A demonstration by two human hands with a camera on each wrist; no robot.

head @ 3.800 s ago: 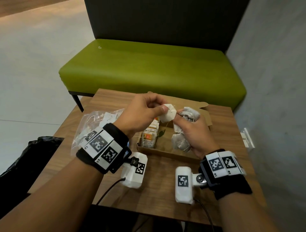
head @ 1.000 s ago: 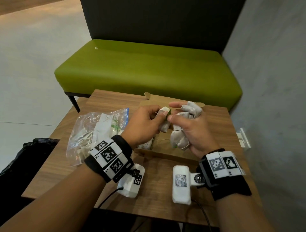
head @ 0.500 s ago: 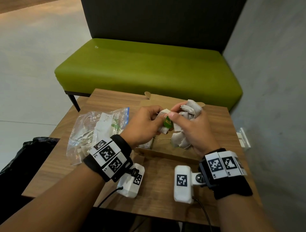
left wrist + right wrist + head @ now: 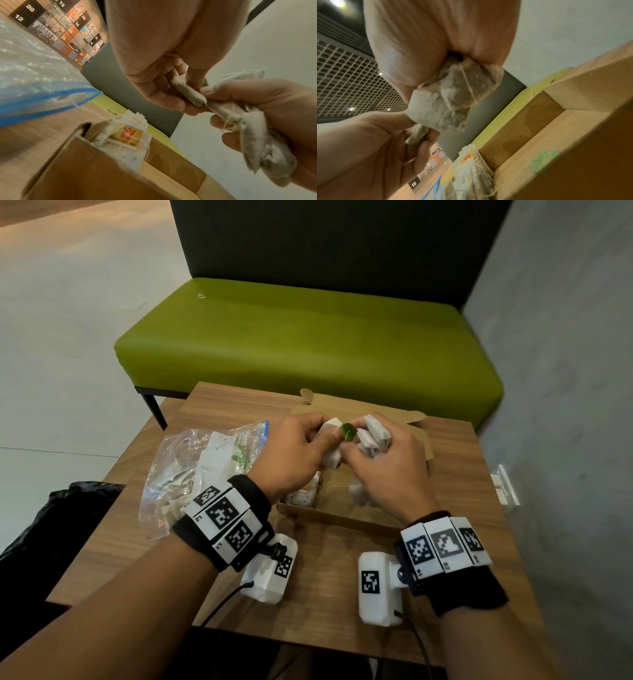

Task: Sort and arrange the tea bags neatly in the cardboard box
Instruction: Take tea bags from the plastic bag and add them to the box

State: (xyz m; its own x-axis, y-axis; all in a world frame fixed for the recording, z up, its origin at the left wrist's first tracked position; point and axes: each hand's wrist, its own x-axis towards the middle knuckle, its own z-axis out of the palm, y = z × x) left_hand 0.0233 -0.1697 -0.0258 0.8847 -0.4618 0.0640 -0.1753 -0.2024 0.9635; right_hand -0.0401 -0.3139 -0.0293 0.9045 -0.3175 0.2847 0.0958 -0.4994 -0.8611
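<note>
- We held both hands together above the cardboard box (image 4: 419, 440), which sat open on the wooden table (image 4: 325, 577).
- Our right hand (image 4: 387, 474) was clamped around a bunch of tea bags (image 4: 375, 433), fingers curled tight on them.
- Our left hand (image 4: 294, 453) pinched a single tea bag (image 4: 187, 92) drawn out from that bunch, and a small green tag (image 4: 348, 433) showed between the two thumbs.
- A neat row of tea bags with orange tags (image 4: 126, 135) already stood against the left wall of the box; the rest of the floor looked bare apart from one green tag lying loose.
- A plastic zip bag (image 4: 202, 470) with more tea bags lay on the table just left of the box.
- We judged the step in hand to be freeing one bag and its string from the clump.
- The next move likely called for a gentle pull so the strings did not snag, then setting the bag upright in the box by kind.
</note>
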